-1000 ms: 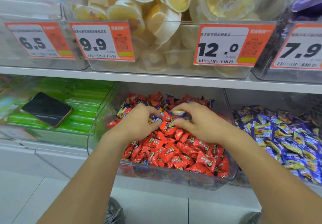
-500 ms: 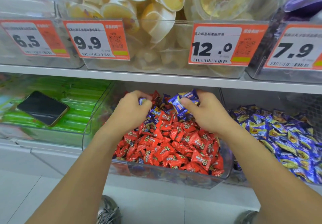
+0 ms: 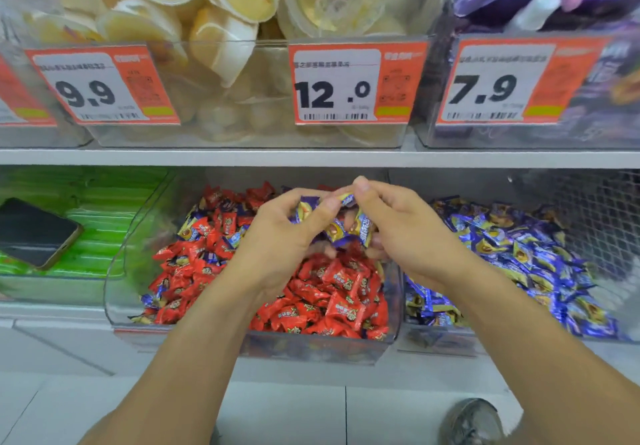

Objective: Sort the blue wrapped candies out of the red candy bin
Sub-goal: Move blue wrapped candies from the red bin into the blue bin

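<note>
Sorting blue candies from the red candy bin [image 3: 138, 237]. Both hands are raised together above the middle of the bin. The left hand [image 3: 277, 237] curls its fingers round a blue candy [image 3: 304, 209], and the right hand [image 3: 401, 233] pinches one near its thumb tip while cupping several more blue candies [image 3: 349, 231] against its palm. The clutch hangs directly over the red candies [image 3: 332, 292], not over the blue candy bin [image 3: 519, 254] just to the right.

Likely faults: the wrappers look smooth and the handful is loose, so a candy could slip out between the two hands and fall back among the red ones. A red candy may ride along unnoticed in the cupped right hand. More blue wrappers lie along the bin's left and back edges [image 3: 188, 230], partly buried and easily missed. On the shelf to the left, a phone [image 3: 34, 233] rests on green packets.
</note>
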Demonstrator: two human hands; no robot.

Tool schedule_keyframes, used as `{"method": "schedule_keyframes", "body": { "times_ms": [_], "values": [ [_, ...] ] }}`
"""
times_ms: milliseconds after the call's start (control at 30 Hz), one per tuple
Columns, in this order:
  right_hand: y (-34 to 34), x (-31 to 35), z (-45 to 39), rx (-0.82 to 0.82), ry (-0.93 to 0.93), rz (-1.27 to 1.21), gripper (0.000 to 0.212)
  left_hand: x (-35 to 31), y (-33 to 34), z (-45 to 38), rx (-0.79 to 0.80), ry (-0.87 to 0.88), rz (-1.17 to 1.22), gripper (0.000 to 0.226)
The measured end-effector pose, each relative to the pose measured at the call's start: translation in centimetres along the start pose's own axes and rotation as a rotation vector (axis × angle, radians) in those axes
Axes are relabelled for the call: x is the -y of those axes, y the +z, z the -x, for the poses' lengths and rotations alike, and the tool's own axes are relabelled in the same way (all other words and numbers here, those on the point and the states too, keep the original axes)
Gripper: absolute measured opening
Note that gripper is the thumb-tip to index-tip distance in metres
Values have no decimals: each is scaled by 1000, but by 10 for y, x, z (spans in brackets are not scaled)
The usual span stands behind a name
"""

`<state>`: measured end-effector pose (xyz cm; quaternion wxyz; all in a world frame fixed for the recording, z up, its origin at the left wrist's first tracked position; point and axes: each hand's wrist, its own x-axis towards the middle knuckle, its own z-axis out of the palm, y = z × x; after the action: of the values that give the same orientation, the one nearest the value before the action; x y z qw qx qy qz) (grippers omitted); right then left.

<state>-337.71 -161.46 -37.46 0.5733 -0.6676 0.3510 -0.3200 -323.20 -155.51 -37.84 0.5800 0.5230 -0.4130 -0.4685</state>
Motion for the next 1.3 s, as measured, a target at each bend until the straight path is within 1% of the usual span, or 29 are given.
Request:
{"method": "schedule_keyframes", "body": {
  "times_ms": [67,100,167,200,267,300,367,400,433,467,500,533,567,600,633,700,733,767,800,833,900,967,1033,1100,1200,1300],
  "values": [
    [-23,1,8,-104,-4,113,35,-1,12,0,-20,-3,44,23],
    [-36,2,13,-154,0,168,27,1,18,-1,-32,23,6,20],
    [-66,1,24,-234,53,204,14,2,32,0,-37,130,-218,13],
    [-81,1,30,-266,92,192,12,2,41,1,-17,182,-323,11],
    [-107,-2,39,-311,165,118,13,2,66,-1,48,241,-419,11],
    [-119,-6,41,-324,203,62,17,3,80,-5,74,262,-462,10],
    [-133,-11,44,-332,307,-33,34,8,110,-14,102,303,-624,11],
    [-139,-14,45,-333,350,-50,42,11,123,-18,122,315,-717,15],
    [-144,-16,46,-337,370,-58,48,15,134,-22,161,313,-803,24],
    [-148,-18,47,-351,358,-45,50,18,142,-25,225,295,-876,38],
    [-152,-19,48,-365,319,33,51,21,146,-26,296,270,-935,56],
    [-155,-18,51,-377,272,167,52,23,147,-27,337,257,-971,69],
    [-156,-16,55,-383,228,315,53,23,144,-28,328,268,-1001,74],
    [-157,-14,58,-382,177,427,55,21,137,-28,283,310,-1018,69],
    [-159,-14,60,-375,133,484,56,19,128,-28,221,381,-1035,59],
    [-160,-14,62,-363,69,501,55,15,102,-26,115,537,-1054,35],
    [-158,-15,61,-360,32,517,52,14,87,-26,78,570,-1063,25],
    [-155,-14,59,-354,-3,544,46,14,70,-26,49,577,-1082,21],
    [-150,-14,56,-343,-27,563,39,15,53,-25,37,558,-1114,21],
    [-142,-12,53,-321,-49,571,31,17,35,-23,47,508,-1165,28],
    [-119,-7,47,-255,-112,553,17,24,4,-19,122,355,-1297,51],
    [-87,-2,39,-176,-194,549,10,31,-21,-15,193,221,-1382,71],
    [-55,1,30,-95,-297,625,7,35,-39,-12,211,165,-1378,77],
    [-28,-3,18,-12,-369,738,10,33,-53,-11,206,183,-1371,76],
    [3,-13,-2,110,-349,904,24,26,-68,-7,201,200,-1363,75],
    [27,-17,-20,128,-315,1120,31,19,-84,0,175,165,-1351,81]
  ]
}}
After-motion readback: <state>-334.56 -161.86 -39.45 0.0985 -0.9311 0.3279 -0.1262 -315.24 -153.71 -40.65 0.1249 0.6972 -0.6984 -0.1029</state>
